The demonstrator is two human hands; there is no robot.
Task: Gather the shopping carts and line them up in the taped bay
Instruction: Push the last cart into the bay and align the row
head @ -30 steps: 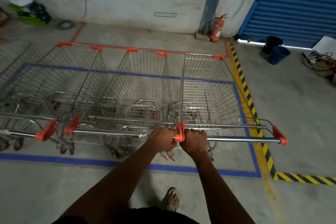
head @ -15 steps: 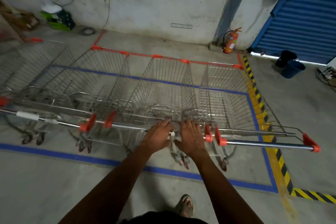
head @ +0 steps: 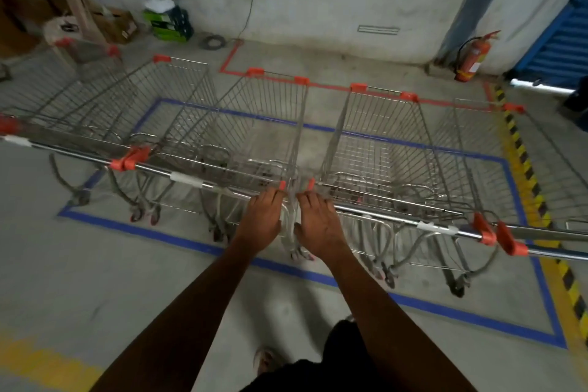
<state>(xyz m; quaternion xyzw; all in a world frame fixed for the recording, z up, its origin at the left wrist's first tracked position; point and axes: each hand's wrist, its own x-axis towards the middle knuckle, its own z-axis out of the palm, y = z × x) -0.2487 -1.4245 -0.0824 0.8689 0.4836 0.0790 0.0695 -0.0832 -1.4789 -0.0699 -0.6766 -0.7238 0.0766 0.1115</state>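
Observation:
Several wire shopping carts with orange handle caps stand side by side, noses towards the wall, in the blue taped bay (head: 159,234). My left hand (head: 262,223) grips the right end of one cart's handle bar (head: 187,180). My right hand (head: 318,223) grips the left end of the neighbouring cart's handle bar (head: 397,221). The two hands sit close together where these two carts meet, just short of the orange caps. The baskets of these carts (head: 254,124) (head: 381,143) splay apart towards the front.
A red tape line (head: 229,60) runs past the cart noses. Yellow-black hazard tape (head: 525,169) borders the bay on the right. A fire extinguisher (head: 472,56) stands by the wall, boxes (head: 168,22) at the back left, a blue shutter (head: 560,41) at the far right.
My hands have moved left along the row, from the joint between the two right-hand carts to the joint one cart further left. My view has swung left too.

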